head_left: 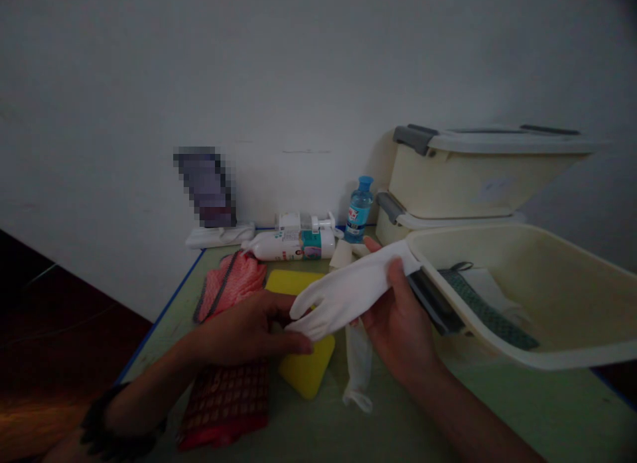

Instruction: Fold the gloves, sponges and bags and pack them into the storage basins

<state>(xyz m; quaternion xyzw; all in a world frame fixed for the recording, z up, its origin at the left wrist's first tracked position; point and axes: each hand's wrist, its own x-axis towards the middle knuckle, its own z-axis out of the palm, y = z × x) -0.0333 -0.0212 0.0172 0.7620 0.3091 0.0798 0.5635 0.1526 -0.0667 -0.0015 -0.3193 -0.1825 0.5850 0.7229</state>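
A white glove is stretched between my two hands above the table. My right hand grips its cuff end, thumb on top and fingers beneath. At the finger end, my left hand pinches the fabric between thumb and fingers. Below the glove lie a yellow sheet-like piece, partly covered by my hands, and a crumpled white item. Under my left forearm is a dark red patterned packet. A pink cloth with a dark edge lies behind my left hand.
An open cream bin stands at the right, a green cloth inside. Behind it are stacked lidded boxes. A blue bottle stands near the wall beside a lying white pump bottle. A blurred-out screen stands back left.
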